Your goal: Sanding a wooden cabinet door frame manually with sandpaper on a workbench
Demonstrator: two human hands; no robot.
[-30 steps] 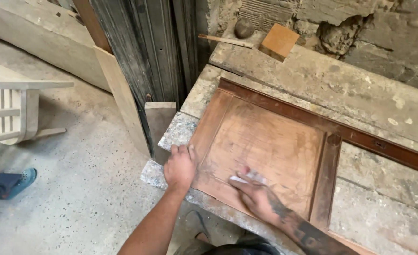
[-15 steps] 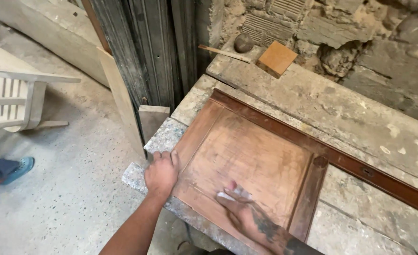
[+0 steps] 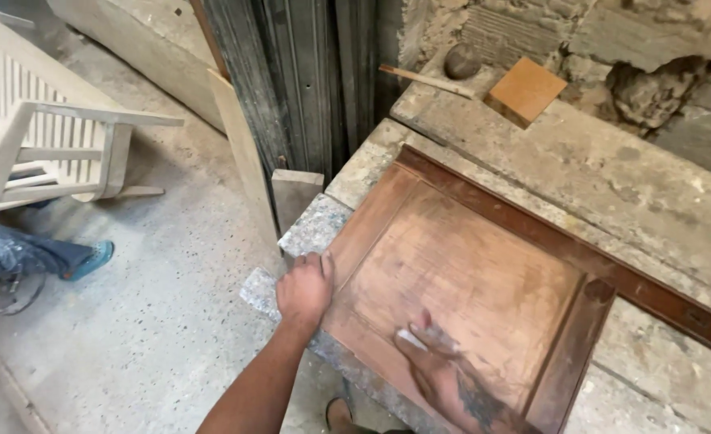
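Note:
A brown wooden panelled door piece [image 3: 484, 281] lies flat on a rough stone slab [image 3: 612, 185]. My left hand [image 3: 305, 288] grips the panel's near left corner and holds it down. My right hand [image 3: 436, 366], blurred with motion, presses a small pale piece of sandpaper [image 3: 413, 337] onto the recessed centre panel near its front edge. The wood under it looks scuffed and lighter than the dark frame rail [image 3: 661, 297] on the far side.
An orange wooden block [image 3: 526, 90], a thin stick [image 3: 428, 80] and a round stone [image 3: 461, 61] rest at the slab's far end by a crumbling wall. Dark planks [image 3: 307, 104] lean upright at the left. A white chair [image 3: 42, 145] and another person's leg [image 3: 26, 257] are on the floor.
The view has shifted closer and to the left. My right hand with the sandpaper has slid toward the panel's front edge. My left hand stays clamped on the corner.

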